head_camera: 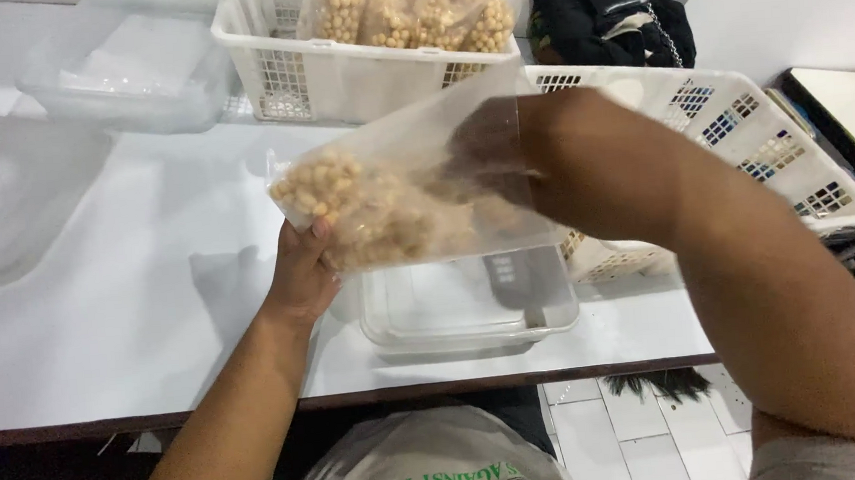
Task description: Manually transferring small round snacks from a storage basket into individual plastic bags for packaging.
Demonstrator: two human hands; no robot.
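A clear plastic bag (pixel 384 198) partly filled with small round pale-yellow snack balls hangs above the white table, tilted with its mouth to the right. My left hand (pixel 301 271) cups the bag from below at its filled end. My right hand (pixel 488 166) is pushed inside the bag's open mouth, seen through the plastic; whether it holds anything in there I cannot tell. Under the bag sits a clear plastic box (pixel 468 312).
A white basket (pixel 335 71) at the back holds several filled bags of the same snack. Another white basket (pixel 740 113) stands at the right. Clear tubs (pixel 130 75) lie at the back left, a black bag (pixel 602 12) at the back. The table's front edge (pixel 358 395) is close to me.
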